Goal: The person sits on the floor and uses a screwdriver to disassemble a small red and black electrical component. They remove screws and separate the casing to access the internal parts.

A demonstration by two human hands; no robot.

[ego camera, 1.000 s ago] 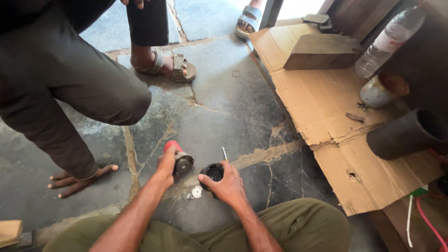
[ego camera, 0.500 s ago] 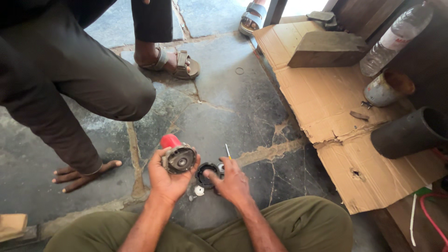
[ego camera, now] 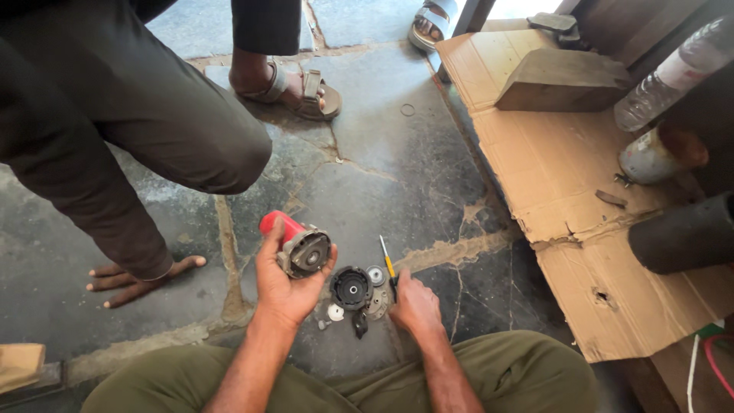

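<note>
Left hand: wrapped around red-and-grey motor housing, open geared end tilted up toward camera
Right hand: low over the floor, fingers curled at handle of yellow screwdriver; firm grip or mere touch, cannot tell
Floor: dark cracked stone slabs with sandy joints
Between the hands: black round cover lying flat, small grey discs just beside it, white washer and dark small part nearer the knees
Ahead left: standing person's dark trouser leg, bare foot near left hand, sandalled foot farther off
Right: flattened cardboard carrying wooden block, plastic bottle, black pipe
Obstructions: none over the parts; own olive trouser legs fill lower edge
</note>
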